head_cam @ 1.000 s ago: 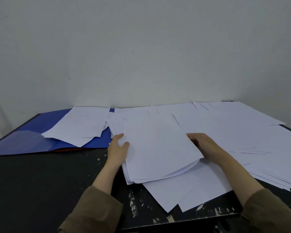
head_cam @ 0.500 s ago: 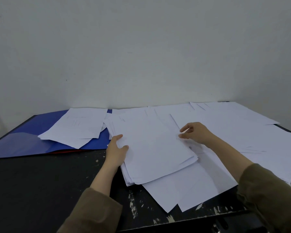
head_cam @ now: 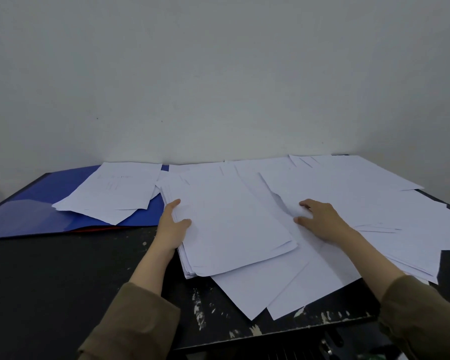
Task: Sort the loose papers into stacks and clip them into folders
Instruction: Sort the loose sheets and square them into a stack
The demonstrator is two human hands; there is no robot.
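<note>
Your right hand (head_cam: 320, 220) has left the stack's right edge and moved out over the loose sheets (head_cam: 374, 201) just beside it, while your left hand (head_cam: 173, 226) has stayed where it was. That left hand grips the left edge of the stack (head_cam: 231, 224), thumb on top of the sheet and fingers curled along the side. The right one lies flat with fingers spread, pressing on a loose sheet whose near corner lifts slightly; it clamps nothing.

The stack sits in the middle of the desk (head_cam: 63, 281), roughly squared but with edges fanned at the near left corner. More sheets poke out from under it toward you, two corners pointing at the front edge. To the right, papers cover the desk all the way to the back wall, overlapping in no order.

On the left, a blue folder (head_cam: 31, 211) lies open and flat, with a few sheets (head_cam: 114, 193) resting loosely on it, some faintly printed. You cannot make out a clip from here.

You look early in the job: one stack is partly gathered, most papers remain scattered, and nothing appears fastened into the folder. Gathering the right-hand spread, squaring the piles and clipping them in is all left to do.
</note>
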